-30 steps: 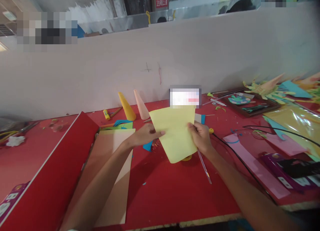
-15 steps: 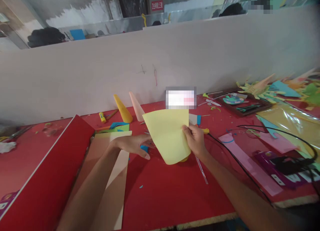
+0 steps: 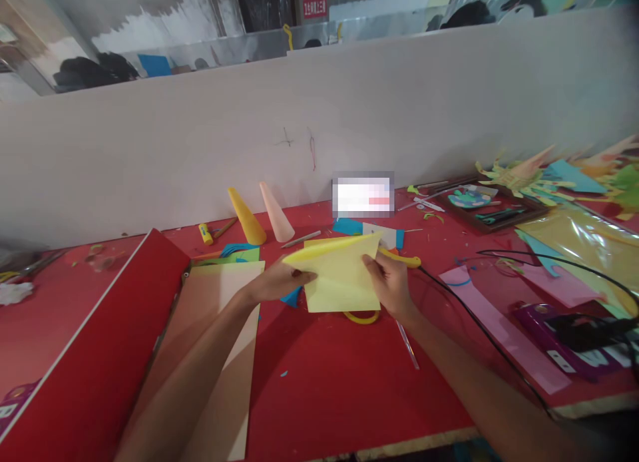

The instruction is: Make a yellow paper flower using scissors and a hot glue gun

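A pale yellow sheet [image 3: 344, 279] is held above the red table [image 3: 319, 389], its upper edge curving over. My left hand [image 3: 284, 279] grips the sheet's left side, with fingers partly behind it. On the right edge, my right hand [image 3: 392, 279] pinches the sheet between thumb and fingers. Below the sheet shows a yellow loop handle [image 3: 363, 317], and a blue piece [image 3: 292, 297] lies beside my left hand. A yellow tool handle [image 3: 407, 259] with a black cable is just behind my right hand.
Yellow [image 3: 247, 219] and pink [image 3: 276, 216] cones stand near the wall. Left is an open red box [image 3: 94, 335] with tan sheets [image 3: 200, 355]. At right lie a pink strip [image 3: 504, 329], a purple box [image 3: 559, 339] and a dark tray [image 3: 484, 226].
My left hand, open before, has taken hold of the sheet's left side. The sheet has tilted and its upper part now bends over, uncovering the yellow loop and blue pieces behind.
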Tool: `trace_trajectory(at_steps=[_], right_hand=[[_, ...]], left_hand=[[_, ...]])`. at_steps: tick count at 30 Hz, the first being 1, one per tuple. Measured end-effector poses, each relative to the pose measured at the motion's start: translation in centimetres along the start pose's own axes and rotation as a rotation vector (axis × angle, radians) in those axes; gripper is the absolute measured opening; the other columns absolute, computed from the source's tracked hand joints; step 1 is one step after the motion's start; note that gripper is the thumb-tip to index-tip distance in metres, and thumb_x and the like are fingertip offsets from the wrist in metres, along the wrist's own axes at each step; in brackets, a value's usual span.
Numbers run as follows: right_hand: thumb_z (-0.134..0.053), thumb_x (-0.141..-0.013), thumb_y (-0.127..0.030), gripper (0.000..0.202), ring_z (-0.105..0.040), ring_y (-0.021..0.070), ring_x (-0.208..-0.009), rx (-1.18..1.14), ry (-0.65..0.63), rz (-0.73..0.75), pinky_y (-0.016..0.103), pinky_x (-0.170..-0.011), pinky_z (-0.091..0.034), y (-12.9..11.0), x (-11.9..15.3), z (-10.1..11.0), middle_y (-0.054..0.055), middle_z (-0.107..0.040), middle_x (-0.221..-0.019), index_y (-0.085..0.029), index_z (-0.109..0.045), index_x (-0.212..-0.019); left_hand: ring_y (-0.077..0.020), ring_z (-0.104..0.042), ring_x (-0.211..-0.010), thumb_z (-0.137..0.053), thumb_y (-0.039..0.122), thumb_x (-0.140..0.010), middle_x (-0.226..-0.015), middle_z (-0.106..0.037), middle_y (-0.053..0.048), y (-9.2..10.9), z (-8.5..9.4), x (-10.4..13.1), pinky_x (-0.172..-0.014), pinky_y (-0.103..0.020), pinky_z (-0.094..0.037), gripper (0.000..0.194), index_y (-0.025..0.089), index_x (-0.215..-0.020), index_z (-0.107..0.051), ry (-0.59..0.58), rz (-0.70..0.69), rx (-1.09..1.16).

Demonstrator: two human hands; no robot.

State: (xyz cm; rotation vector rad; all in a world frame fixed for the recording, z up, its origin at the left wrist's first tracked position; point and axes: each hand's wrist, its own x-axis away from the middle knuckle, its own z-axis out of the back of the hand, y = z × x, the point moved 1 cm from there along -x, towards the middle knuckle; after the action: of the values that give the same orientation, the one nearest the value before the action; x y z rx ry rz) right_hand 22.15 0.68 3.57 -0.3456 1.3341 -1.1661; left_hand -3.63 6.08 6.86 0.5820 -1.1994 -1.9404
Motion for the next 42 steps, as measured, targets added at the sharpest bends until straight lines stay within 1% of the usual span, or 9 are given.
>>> trace_trajectory(at_steps=[5, 11, 16, 22, 26, 29, 33, 37, 42], right_hand=[[-0.051, -0.097, -0.072, 0.061, -0.03, 0.012, -0.053, -0.03, 0.077, -0.098, 0.028, -0.049, -0.024, 0.5, -0.3, 0.2, -0.005, -0.031, -0.055, -0.024, -0.039, -0.062], [-0.053, -0.096, -0.072, 0.061, -0.03, 0.0121, -0.054, -0.044, 0.135, -0.101, 0.028, -0.049, -0.025, 0.7, -0.7, 0.4, -0.006, -0.03, -0.057, -0.025, -0.035, -0.061], [-0.053, -0.097, -0.069, 0.062, -0.027, 0.011, -0.054, -0.005, 0.178, -0.074, 0.028, -0.051, -0.024, 0.7, -0.9, 0.8, -0.006, -0.028, -0.057, -0.025, -0.03, -0.061], [-0.05, -0.099, -0.069, 0.061, -0.028, 0.0113, -0.054, 0.063, 0.226, -0.102, 0.029, -0.051, -0.022, 1.4, -1.1, 0.9, -0.007, -0.029, -0.055, -0.025, -0.03, -0.061], [-0.05, -0.099, -0.068, 0.06, -0.029, 0.0118, -0.055, 0.088, 0.233, -0.094, 0.029, -0.053, -0.024, 2.0, -1.1, 0.7, -0.006, -0.032, -0.055, -0.026, -0.029, -0.062], [-0.049, -0.099, -0.069, 0.059, -0.031, 0.0125, -0.056, 0.088, 0.199, -0.104, 0.03, -0.054, -0.026, 2.5, -1.3, 0.7, -0.006, -0.034, -0.055, -0.025, -0.033, -0.063], [-0.049, -0.098, -0.071, 0.058, -0.035, 0.0138, -0.056, 0.045, 0.061, -0.122, 0.03, -0.054, -0.027, 2.8, -1.3, 0.4, -0.005, -0.037, -0.056, -0.025, -0.039, -0.064], [-0.049, -0.096, -0.073, 0.061, -0.036, 0.0142, -0.054, 0.003, -0.102, -0.108, 0.03, -0.053, -0.027, 2.7, -1.0, -0.2, -0.004, -0.039, -0.055, -0.025, -0.036, -0.061], [-0.048, -0.095, -0.076, 0.063, -0.035, 0.0135, -0.053, 0.001, -0.196, -0.126, 0.029, -0.052, -0.025, 2.9, -0.9, -0.7, -0.004, -0.039, -0.054, -0.025, -0.036, -0.06]], left_hand=[[-0.0248, -0.072, -0.096, -0.067, 0.051, -0.092, -0.112, -0.077, -0.011, -0.4, -2.4, -1.4, -0.088, -0.037, -0.06, 0.041, 0.016, -0.114, -0.074, -0.032, -0.032, 0.154], [-0.021, -0.07, -0.085, -0.069, 0.042, -0.089, -0.09, -0.076, -0.007, -1.9, -2.7, -2.0, -0.081, -0.031, -0.057, 0.028, 0.016, -0.096, -0.075, 0.009, -0.104, 0.074], [-0.015, -0.06, -0.062, -0.063, 0.044, -0.093, -0.068, -0.065, -0.002, -1.6, -2.6, -2.0, -0.059, -0.024, -0.049, 0.033, 0.016, -0.078, -0.069, 0.077, -0.025, -0.017], [-0.0159, -0.061, -0.072, -0.063, 0.028, -0.089, -0.077, -0.068, -0.002, -0.5, -3.2, -1.7, -0.066, -0.025, -0.048, 0.013, 0.016, -0.09, -0.068, 0.107, -0.044, -0.114], [-0.0151, -0.058, -0.069, -0.056, 0.024, -0.091, -0.077, -0.067, -0.001, -0.1, -3.2, -1.4, -0.066, -0.025, -0.045, 0.012, 0.017, -0.09, -0.066, 0.131, 0.002, -0.206], [-0.0154, -0.057, -0.068, -0.054, 0.026, -0.091, -0.076, -0.068, -0.001, 0.3, -2.9, -1.2, -0.066, -0.026, -0.046, 0.016, 0.017, -0.09, -0.068, 0.072, 0.013, -0.213], [-0.0242, -0.07, -0.093, -0.068, 0.039, -0.087, -0.1, -0.078, -0.008, 0.7, -2.4, -1.2, -0.085, -0.034, -0.056, 0.029, 0.016, -0.104, -0.074, 0.046, -0.035, 0.026], [-0.0294, -0.074, -0.097, -0.075, 0.052, -0.084, -0.108, -0.079, -0.014, 0.5, -1.8, -1.3, -0.085, -0.041, -0.06, 0.045, 0.014, -0.109, -0.074, 0.15, -0.003, 0.276], [-0.0233, -0.074, -0.081, -0.074, 0.047, -0.084, -0.093, -0.078, -0.009, -0.1, 0.2, -1.5, -0.072, -0.034, -0.062, 0.036, 0.014, -0.098, -0.072, 0.325, 0.009, 0.294]])
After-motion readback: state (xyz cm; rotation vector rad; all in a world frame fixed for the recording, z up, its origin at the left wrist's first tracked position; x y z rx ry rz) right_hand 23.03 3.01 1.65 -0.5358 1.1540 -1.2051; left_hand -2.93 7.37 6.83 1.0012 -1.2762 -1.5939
